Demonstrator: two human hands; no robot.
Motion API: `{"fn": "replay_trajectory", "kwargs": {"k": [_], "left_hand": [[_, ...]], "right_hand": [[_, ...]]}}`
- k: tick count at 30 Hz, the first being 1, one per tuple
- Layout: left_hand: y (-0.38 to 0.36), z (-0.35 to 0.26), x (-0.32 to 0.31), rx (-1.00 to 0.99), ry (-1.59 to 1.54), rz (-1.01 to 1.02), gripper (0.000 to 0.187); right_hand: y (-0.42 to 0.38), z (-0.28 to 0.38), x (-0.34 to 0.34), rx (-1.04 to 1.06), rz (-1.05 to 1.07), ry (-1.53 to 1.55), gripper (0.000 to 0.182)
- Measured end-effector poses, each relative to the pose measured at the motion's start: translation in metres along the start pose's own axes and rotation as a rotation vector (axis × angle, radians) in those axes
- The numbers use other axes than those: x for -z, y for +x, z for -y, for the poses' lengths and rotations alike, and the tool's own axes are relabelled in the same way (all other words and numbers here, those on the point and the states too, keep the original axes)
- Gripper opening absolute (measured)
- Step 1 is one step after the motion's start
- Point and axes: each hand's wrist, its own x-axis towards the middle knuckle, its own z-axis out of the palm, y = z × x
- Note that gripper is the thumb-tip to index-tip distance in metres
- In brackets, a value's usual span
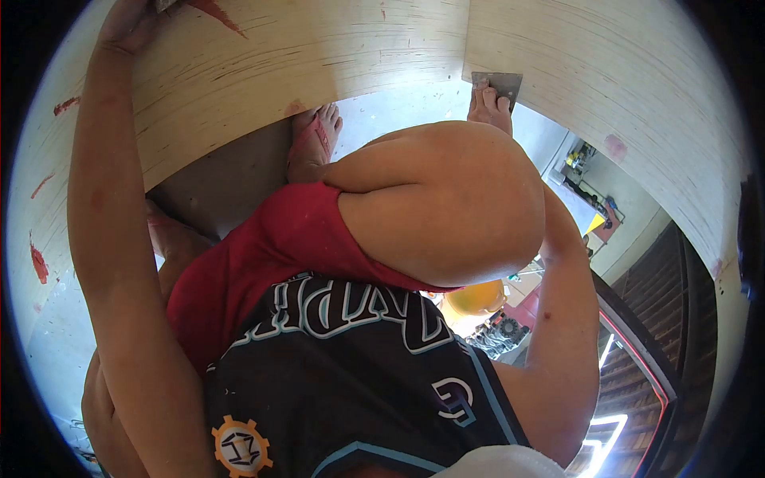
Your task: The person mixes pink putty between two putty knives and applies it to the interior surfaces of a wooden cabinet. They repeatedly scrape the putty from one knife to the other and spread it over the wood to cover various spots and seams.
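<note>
My right hand (489, 111) reaches past my raised knee and presses its fingers on a thin grey metal putty scraper (510, 82). The scraper lies flat against the pale plywood panel (606, 88), near the inside corner. At the top left, my left hand (131, 25) is partly cut off by the frame edge. Its fingers close on a small grey flat piece (165, 3), only an end of which shows. Beside it, a red filler smear (217, 16) marks the long plywood panel (319, 48).
More red patches (38, 259) dot the panel at left. My bent knee (486, 207) and a foot in a pink flip-flop (315, 139) sit between the arms. A yellow rounded object (476, 297) and a dark slatted surface (657, 287) are at right.
</note>
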Motion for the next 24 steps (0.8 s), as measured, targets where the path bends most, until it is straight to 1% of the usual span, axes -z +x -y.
{"fn": "replay_trajectory", "kwargs": {"k": [1,2,3,4,8,9,11,14,16,17,19,20,21,23,24], "left_hand": [[-0.003,0.000,-0.016,-0.043,0.006,-0.008,0.040],[-0.005,0.000,-0.025,-0.085,0.011,-0.017,0.037],[-0.004,0.000,-0.021,-0.083,0.010,-0.015,0.037],[-0.004,0.001,-0.009,-0.024,0.038,-0.046,0.036],[0.006,0.005,0.061,0.202,0.155,-0.173,0.036],[0.009,0.004,0.069,0.200,0.158,-0.171,0.036],[0.015,0.007,0.081,0.236,0.168,-0.130,0.036],[0.014,0.009,0.069,0.222,0.119,-0.162,0.036],[0.012,0.006,0.061,0.197,0.177,-0.195,0.036],[0.010,0.006,0.058,0.176,0.228,-0.228,0.036],[0.009,0.006,0.054,0.177,0.204,-0.212,0.035],[0.008,0.006,0.054,0.175,0.172,-0.199,0.033],[0.009,0.008,0.057,0.167,0.175,-0.207,0.033],[0.019,0.016,0.064,0.316,0.147,-0.181,0.029],[0.024,0.028,0.053,0.218,0.159,-0.233,0.026]], "right_hand": [[0.000,0.000,0.008,-0.001,0.003,-0.002,0.034],[-0.003,0.002,0.019,-0.025,0.113,0.127,0.031],[-0.005,0.005,0.029,-0.038,0.167,0.194,0.030],[-0.006,0.008,0.040,-0.054,0.221,0.259,0.029],[0.003,0.020,0.061,0.017,0.424,0.369,0.030],[0.006,0.019,0.060,0.014,0.422,0.370,0.030],[0.009,0.019,0.058,-0.010,0.314,0.326,0.031],[0.015,0.009,0.057,-0.046,0.155,0.255,0.033],[0.040,-0.004,0.070,-0.011,0.316,0.115,0.034],[0.043,0.002,0.053,0.005,0.348,0.080,0.032],[0.028,0.000,0.039,0.149,0.428,0.034,0.029],[0.020,0.011,0.020,0.184,0.410,-0.007,0.027],[0.025,0.008,0.022,0.184,0.398,-0.010,0.027],[0.026,-0.005,0.047,0.157,0.649,0.489,0.027],[0.026,-0.024,0.075,-0.011,0.522,0.520,0.026]]}}
